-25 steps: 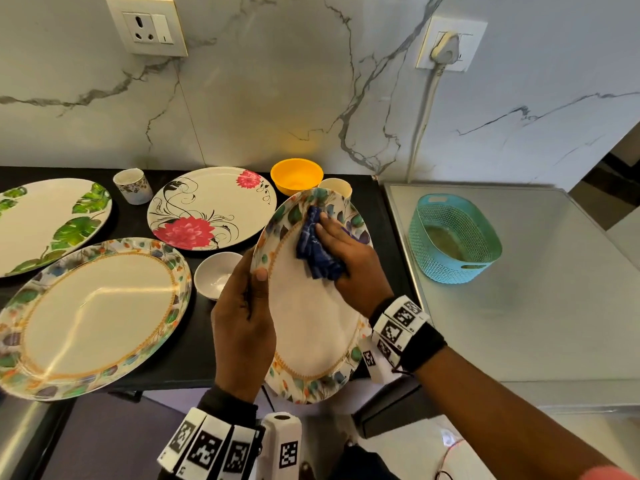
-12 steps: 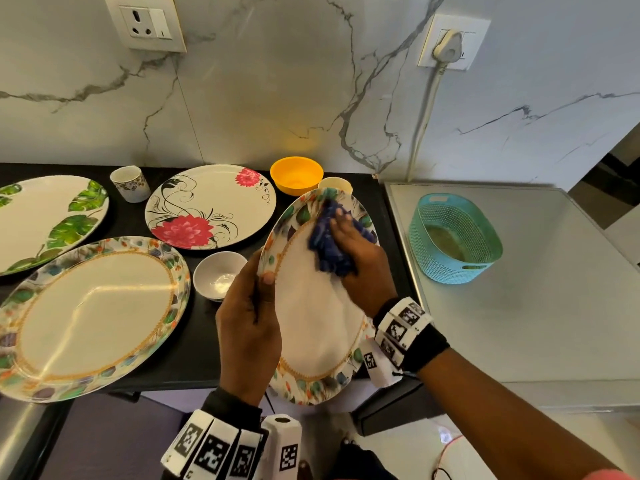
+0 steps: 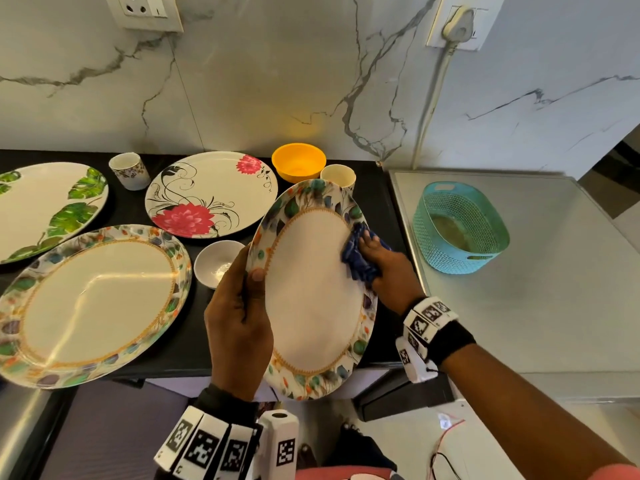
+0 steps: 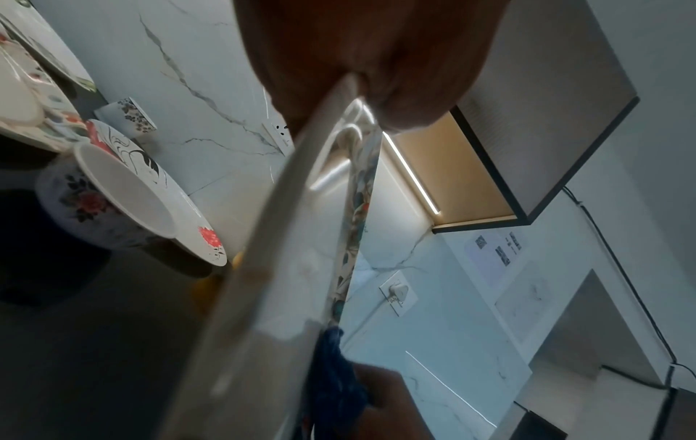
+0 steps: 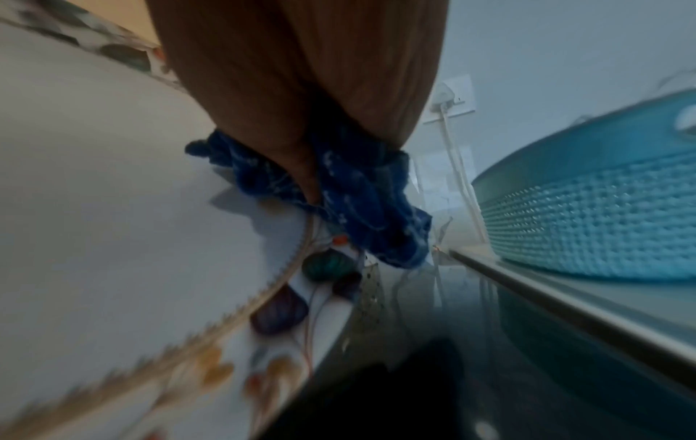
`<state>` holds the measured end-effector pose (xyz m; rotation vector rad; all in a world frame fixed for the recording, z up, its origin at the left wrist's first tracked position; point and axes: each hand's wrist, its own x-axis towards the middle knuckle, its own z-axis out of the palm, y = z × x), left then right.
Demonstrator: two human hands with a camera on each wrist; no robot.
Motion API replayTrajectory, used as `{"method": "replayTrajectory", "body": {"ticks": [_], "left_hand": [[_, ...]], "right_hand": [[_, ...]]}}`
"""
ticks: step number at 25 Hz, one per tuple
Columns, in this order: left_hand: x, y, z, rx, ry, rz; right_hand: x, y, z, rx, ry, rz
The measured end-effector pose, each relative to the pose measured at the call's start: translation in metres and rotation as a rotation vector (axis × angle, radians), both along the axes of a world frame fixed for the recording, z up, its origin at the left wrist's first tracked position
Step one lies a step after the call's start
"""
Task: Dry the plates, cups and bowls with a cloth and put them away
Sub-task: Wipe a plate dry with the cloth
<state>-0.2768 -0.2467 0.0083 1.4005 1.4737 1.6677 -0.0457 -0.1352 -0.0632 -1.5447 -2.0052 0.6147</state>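
My left hand point(image 3: 242, 306) grips the left rim of a white plate with a leafy border point(image 3: 311, 292), holding it tilted above the counter's front edge. My right hand point(image 3: 384, 268) presses a bunched blue cloth point(image 3: 356, 258) against the plate's right rim. The left wrist view shows the plate point(image 4: 286, 268) edge-on with the cloth point(image 4: 335, 384) at its lower end. In the right wrist view the cloth point(image 5: 361, 202) sits under my fingers on the plate's border point(image 5: 113, 238).
On the black counter point(image 3: 194, 344) lie a matching leafy-border plate point(image 3: 90, 303), a red-flower plate point(image 3: 211, 194), a green-leaf plate point(image 3: 45, 209), a small white bowl point(image 3: 216, 263), two cups point(image 3: 129, 170) point(image 3: 337, 176) and an orange bowl point(image 3: 298, 162). A teal basket point(image 3: 460, 226) stands on the steel surface point(image 3: 554, 306) to the right.
My right hand has slid the cloth from the plate's upper middle down to its right rim. The plate is tilted a little more towards me.
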Motion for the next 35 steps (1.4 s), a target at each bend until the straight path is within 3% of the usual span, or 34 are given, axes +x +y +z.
{"method": "replayTrajectory", "body": {"ticks": [4, 6, 8, 11, 16, 22, 30, 35], "left_hand": [[0.002, -0.005, 0.0, 0.017, -0.013, 0.007], [0.005, -0.006, 0.001, 0.036, -0.021, 0.022], [0.006, -0.005, 0.001, 0.049, -0.025, 0.042], [0.009, -0.005, 0.0, 0.029, -0.069, 0.07], [0.012, -0.006, 0.002, -0.01, -0.235, 0.06], [0.016, -0.012, 0.013, -0.098, -0.554, -0.06], [0.013, -0.009, 0.013, -0.19, -0.7, -0.216], [0.024, -0.013, 0.013, -0.089, -0.522, -0.194]], "right_hand": [[0.012, -0.036, -0.011, -0.13, -0.365, 0.032], [0.01, -0.057, -0.006, -0.208, -0.57, 0.117], [0.003, -0.083, -0.003, -0.286, -0.664, 0.21], [-0.01, -0.125, 0.009, -0.316, -0.555, 0.36], [-0.048, -0.17, 0.033, -0.078, -0.142, 0.534], [-0.068, -0.155, 0.051, 0.087, -0.038, 0.54], [-0.096, -0.13, 0.065, 0.355, 0.111, 0.329], [-0.111, -0.052, 0.116, 0.397, 0.196, 0.13]]}}
